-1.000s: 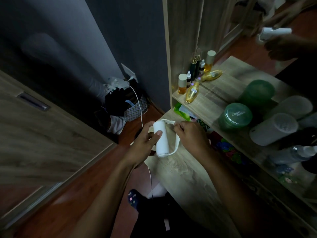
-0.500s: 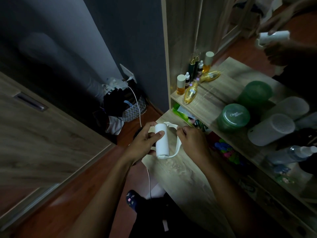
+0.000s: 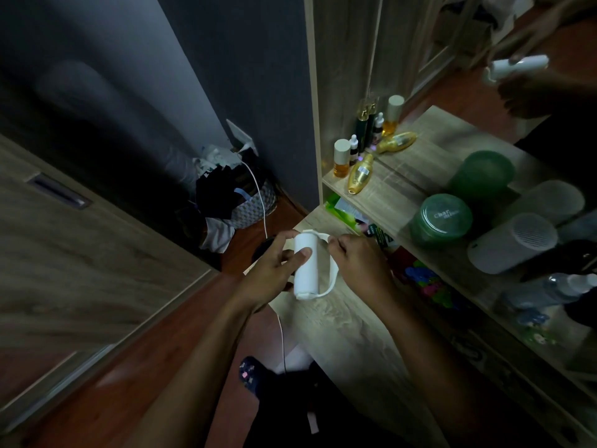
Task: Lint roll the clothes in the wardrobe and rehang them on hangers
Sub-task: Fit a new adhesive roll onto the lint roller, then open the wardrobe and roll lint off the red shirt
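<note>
Lint roller (image 3: 305, 266) – a plain white cylinder, smooth and unmarked – sits between the two hands, above the pale wooden desk top (image 3: 342, 321). Its long axis runs almost straight away from the person: the near end points back toward the wrists, the far end toward the shelf beyond the fingertips. A thin white band (image 3: 334, 276) bows out on the right-hand side, joining both ends. The left hand (image 3: 274, 273) grips the cylinder from its own side, thumb pressed on the middle of it. The right hand (image 3: 358, 263) has curled fingers pinching the band at the far end – just beside the roller.
</note>
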Tool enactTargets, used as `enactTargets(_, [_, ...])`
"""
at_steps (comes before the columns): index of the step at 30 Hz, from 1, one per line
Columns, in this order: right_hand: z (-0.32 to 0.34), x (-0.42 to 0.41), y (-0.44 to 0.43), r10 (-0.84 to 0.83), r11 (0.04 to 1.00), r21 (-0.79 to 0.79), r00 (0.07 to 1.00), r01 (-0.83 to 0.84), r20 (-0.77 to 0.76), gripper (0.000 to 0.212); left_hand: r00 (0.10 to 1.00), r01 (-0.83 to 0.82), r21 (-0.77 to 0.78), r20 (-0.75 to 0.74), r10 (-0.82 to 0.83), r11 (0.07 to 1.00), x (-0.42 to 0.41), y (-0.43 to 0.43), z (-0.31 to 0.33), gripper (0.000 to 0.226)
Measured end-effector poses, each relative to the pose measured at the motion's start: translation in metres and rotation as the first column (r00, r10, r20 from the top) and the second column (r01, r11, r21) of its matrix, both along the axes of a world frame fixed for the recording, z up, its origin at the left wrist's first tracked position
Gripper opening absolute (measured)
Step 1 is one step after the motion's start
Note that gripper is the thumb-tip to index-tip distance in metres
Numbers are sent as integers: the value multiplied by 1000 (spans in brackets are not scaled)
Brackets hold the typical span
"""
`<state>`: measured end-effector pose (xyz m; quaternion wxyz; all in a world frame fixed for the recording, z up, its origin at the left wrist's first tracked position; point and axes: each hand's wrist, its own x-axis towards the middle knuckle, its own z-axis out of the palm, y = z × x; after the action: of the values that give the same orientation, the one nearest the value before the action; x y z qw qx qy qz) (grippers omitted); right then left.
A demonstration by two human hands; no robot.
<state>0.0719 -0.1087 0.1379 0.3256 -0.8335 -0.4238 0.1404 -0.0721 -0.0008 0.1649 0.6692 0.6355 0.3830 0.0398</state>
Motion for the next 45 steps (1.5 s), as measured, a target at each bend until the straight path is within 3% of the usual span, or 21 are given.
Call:
enactTargets(7, [3, 3, 1, 24, 1000, 18, 998, -25, 49, 37, 997, -22, 51, 79, 18, 998, -3, -9, -2, 36])
enactTargets(15, [5, -2, -2, 34, 999, -17, 998, -33, 49, 34, 998, 50, 129, 26, -54, 990, -4, -6, -4, 57])
enactTargets(26, [4, -8, -3, 11, 1000, 9, 1000, -11, 16, 35, 997, 17, 51, 73, -20, 999, -6, -1, -7, 49])
enactTargets(34, [5, -8, 0, -9, 999, 37, 996, 13, -86, 35, 981, -179, -23, 69, 180, 984, -1, 2, -10, 44])
enactTargets(39, [3, -5, -1, -65, 990, 121, 994, 75, -89, 38, 979, -192, 26, 74, 189, 981, -8, 9, -9, 9])
enactTargets(45, [18, -9, 9, -73, 973, 195, 969, 121, -236, 35, 965, -234, 13, 127, 231, 972, -18, 10, 5, 25])
